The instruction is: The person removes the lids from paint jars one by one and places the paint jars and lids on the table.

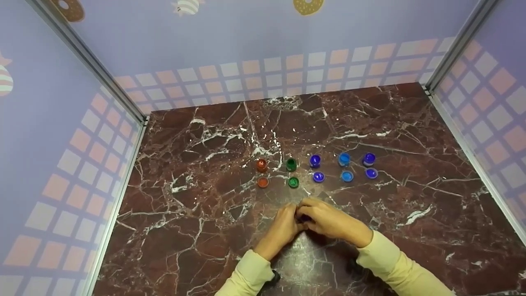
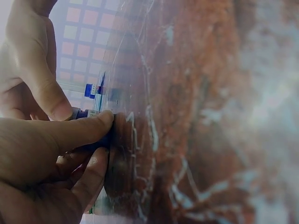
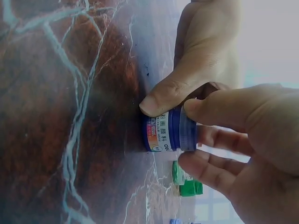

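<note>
Between the two hands stands a small dark-blue paint jar (image 3: 161,133) with a white and orange label, close over the tabletop. Its ribbed lid (image 3: 188,134) is on the jar. My left hand (image 1: 284,225) grips the jar body, its thumb (image 3: 156,103) lying along the label. From the other side my right hand (image 1: 326,218) pinches the lid between thumb and fingers. In the head view the hands hide most of this jar. Beyond them, uncapped jars form a row: orange (image 1: 261,165), green (image 1: 291,165), blue (image 1: 315,161), light blue (image 1: 344,159) and violet-blue (image 1: 369,159).
In front of each uncapped jar lies its matching lid, such as the orange lid (image 1: 263,182) and green lid (image 1: 293,182). All rest on a dark red marble-patterned table (image 1: 185,230). Lilac panels (image 1: 267,41) with printed squares wall the back and both sides.
</note>
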A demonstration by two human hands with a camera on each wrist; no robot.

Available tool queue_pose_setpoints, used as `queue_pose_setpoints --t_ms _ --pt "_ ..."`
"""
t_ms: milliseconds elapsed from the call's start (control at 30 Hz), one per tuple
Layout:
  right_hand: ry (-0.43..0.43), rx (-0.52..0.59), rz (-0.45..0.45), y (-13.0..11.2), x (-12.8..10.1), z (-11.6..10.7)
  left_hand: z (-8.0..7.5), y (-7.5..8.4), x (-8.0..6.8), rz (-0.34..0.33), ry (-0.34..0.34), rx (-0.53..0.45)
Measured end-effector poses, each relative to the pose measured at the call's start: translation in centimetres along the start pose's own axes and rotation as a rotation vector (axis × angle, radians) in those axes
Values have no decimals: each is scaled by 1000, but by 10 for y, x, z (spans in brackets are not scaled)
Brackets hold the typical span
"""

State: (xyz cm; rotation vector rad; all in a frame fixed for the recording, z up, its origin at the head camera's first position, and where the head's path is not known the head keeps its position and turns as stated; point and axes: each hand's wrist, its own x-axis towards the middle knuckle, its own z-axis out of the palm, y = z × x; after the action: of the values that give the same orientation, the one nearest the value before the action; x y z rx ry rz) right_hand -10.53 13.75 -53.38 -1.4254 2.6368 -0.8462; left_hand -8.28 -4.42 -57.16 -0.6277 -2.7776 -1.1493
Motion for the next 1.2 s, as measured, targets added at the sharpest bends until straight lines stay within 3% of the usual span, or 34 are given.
queue_pose_setpoints --t_ms 300,500,600,733,833,967,1200 --pt "-2 -14 -52 -1 -1 -1 0 1 1 -22 -2 1" --pt "78 89 -11 5 -4 -3 -1 0 0 -3 2 1" --pt "207 165 96 5 -4 -2 -1 0 0 -12 0 -7" --pt "426 207 337 1 -1 2 -1 1 1 -26 -8 -14" --pt "510 198 494 -3 1 5 0 1 1 -34 -12 -15" --pt "507 151 575 -10 4 10 1 1 1 -37 -9 -27" --pt "394 -73 547 -29 7 24 2 0 -1 6 11 4"
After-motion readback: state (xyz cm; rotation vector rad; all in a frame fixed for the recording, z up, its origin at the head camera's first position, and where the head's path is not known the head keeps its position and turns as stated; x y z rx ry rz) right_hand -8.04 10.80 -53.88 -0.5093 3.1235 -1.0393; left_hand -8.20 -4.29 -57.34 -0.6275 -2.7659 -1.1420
